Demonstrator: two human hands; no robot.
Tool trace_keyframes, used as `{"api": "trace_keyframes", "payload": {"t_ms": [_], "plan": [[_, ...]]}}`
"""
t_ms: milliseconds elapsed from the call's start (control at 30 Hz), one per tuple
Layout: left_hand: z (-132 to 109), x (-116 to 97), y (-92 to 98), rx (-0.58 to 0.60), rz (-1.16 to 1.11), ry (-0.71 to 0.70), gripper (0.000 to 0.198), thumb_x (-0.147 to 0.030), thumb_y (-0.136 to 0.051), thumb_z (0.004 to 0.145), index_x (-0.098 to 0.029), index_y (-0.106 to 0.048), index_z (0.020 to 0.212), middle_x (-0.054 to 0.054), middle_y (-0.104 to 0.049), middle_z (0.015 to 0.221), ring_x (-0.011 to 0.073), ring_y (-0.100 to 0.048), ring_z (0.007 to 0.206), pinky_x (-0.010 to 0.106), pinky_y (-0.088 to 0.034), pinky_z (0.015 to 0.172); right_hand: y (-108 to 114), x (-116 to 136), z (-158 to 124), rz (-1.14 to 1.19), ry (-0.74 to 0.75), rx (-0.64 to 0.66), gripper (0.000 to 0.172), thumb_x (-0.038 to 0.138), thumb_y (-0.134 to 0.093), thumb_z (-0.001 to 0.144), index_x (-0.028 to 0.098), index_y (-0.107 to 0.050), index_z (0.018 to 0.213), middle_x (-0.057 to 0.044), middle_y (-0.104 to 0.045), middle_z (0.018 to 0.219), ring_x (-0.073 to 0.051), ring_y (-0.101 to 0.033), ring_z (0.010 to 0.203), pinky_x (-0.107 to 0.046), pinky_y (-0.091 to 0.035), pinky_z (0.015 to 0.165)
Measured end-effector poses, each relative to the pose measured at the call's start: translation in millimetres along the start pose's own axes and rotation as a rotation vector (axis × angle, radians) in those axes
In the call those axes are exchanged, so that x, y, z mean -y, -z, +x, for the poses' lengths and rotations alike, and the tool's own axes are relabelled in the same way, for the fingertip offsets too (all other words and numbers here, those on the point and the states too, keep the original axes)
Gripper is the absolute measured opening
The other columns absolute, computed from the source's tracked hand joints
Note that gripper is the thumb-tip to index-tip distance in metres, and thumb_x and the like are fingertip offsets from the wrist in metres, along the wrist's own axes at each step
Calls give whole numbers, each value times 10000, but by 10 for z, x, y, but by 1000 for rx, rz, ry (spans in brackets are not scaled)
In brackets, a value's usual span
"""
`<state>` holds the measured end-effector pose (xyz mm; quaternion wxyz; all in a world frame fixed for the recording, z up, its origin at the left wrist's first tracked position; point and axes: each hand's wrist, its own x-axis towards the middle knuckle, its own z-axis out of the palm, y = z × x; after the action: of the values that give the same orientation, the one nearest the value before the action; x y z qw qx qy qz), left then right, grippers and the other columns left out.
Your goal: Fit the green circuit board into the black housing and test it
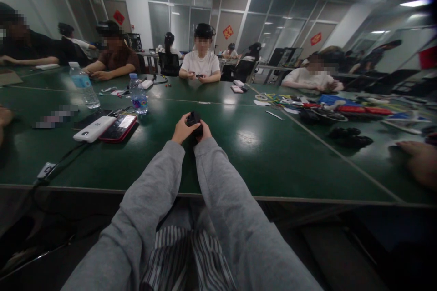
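Observation:
Between my two hands, just above or on the green table (225, 168), is a small black object (193, 119) whose kind I cannot make out. My left hand (183, 129) wraps round its left side, with the thumb laid across the front. On the other side my right hand (205, 131) grips it, the fingers partly hidden behind the object. Both forearms, in grey sleeves, reach forward over the table's front edge.
To the left lie a white power bank (94, 129), a red-cased phone (119, 127) and cables. Two water bottles (83, 85) (138, 95) stand behind them. Bags, cables and black items (350, 137) crowd the right. Several people sit around; another person's hand (418, 159) is at far right.

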<state>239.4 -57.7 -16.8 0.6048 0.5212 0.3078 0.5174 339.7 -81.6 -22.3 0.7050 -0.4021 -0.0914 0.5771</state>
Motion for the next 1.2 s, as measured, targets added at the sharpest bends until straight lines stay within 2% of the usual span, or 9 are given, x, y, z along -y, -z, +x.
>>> {"api": "trace_keyframes", "payload": {"t_ms": [167, 333, 500, 600, 733, 833, 900, 1067, 1200], "plan": [[-31, -69, -13, -23, 23, -49, 614, -87, -849, 557, -236, -669, 1126, 89, -658, 1212, 263, -523, 1276, 365, -423, 1065, -10, -4, 3, 135, 55, -4, 261, 314, -453, 936, 167, -644, 834, -1, -651, 610, -169, -665, 690, -316, -598, 744], [-26, -149, -67, -33, -29, -39, 583, -108, -780, 638, -248, -621, 1181, 68, -662, 1174, 261, -577, 1175, 369, -491, 970, 76, 71, 49, 236, 28, -98, 261, 257, -435, 938, 185, -604, 752, 9, -648, 609, -132, -638, 600, -250, -573, 636], [-43, -307, -39, -23, -253, 190, 496, -189, -668, 722, -242, -584, 1207, 20, -676, 921, 184, -656, 860, 312, -550, 756, 154, 109, 96, 251, 44, -80, 285, 240, -368, 947, 192, -607, 801, -2, -655, 622, -144, -647, 614, -277, -575, 638], [-53, -348, 59, 33, -448, 343, 343, -333, -604, 818, -193, -629, 1131, 63, -691, 869, 211, -668, 846, 335, -561, 728, 164, 91, 119, 267, 46, -23, 319, 262, -329, 962, 181, -627, 880, -22, -671, 658, -152, -659, 637, -279, -576, 615], [-2, -169, 160, 55, -684, 376, 421, -528, -568, 870, -191, -647, 1110, 106, -710, 960, 229, -666, 940, 347, -565, 762, 178, 73, 159, 290, 39, 23, 342, 275, -315, 967, 156, -636, 951, -41, -678, 685, -156, -671, 649, -259, -565, 563], [70, 29, 182, -80, -714, 457, 445, -562, -514, 899, -197, -646, 1115, 87, -700, 880, 215, -667, 879, 334, -568, 722, 196, 72, 188, 272, 27, 38, 364, 281, -294, 973, 146, -632, 963, -55, -690, 711, -159, -682, 666, -251, -561, 539], [108, 108, 186, -103, -718, 466, 456, -571, -477, 915, -203, -641, 1128, 78, -695, 861, 213, -667, 866, 337, -571, 721, 204, 71, 200, 260, 21, 38, 360, 281, -296, 971, 148, -631, 975, -52, -691, 708, -161, -687, 671, -253, -562, 535], [135, 133, 193, -85, -674, 449, 485, -602, -452, 915, -200, -643, 1107, 79, -691, 869, 203, -672, 844, 325, -570, 729, 197, 67, 201, 268, 18, 15, 339, 277, -318, 968, 147, -632, 973, -43, -682, 684, -156, -683, 651, -243, -559, 537], [135, 136, 190, -75, -757, 460, 564, -650, -387, 915, -186, -648, 1101, 89, -695, 852, 204, -672, 787, 330, -572, 705, 183, 71, 189, 270, 11, 3, 333, 254, -322, 963, 136, -632, 933, -51, -680, 670, -148, -677, 624, -224, -557, 532]]}}
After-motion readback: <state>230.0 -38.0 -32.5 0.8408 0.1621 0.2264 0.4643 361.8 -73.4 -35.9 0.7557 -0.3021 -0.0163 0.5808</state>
